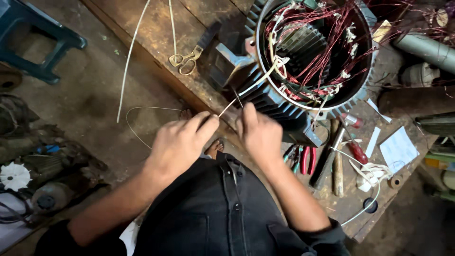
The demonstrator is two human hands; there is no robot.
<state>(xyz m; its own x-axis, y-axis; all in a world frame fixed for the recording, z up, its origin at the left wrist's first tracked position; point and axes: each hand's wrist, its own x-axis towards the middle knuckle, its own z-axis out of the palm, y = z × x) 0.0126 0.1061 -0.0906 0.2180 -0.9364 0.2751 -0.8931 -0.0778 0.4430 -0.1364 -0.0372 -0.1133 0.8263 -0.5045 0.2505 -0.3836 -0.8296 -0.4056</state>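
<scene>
At the middle of the frame my left hand (177,142) pinches closed the white sleeve (251,85) coming from the motor stator (313,52), my right hand (259,135) grips a thin tool (238,98), so I should keep it taut.

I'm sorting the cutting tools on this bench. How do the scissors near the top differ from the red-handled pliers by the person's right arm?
The scissors have pale metal loop handles; the pliers have red handles. The scissors lie left of the motor housing, beyond the left hand; the pliers lie below the housing, right of the right hand. Neither hand touches either one. Both lie flat on the wooden bench.
</scene>
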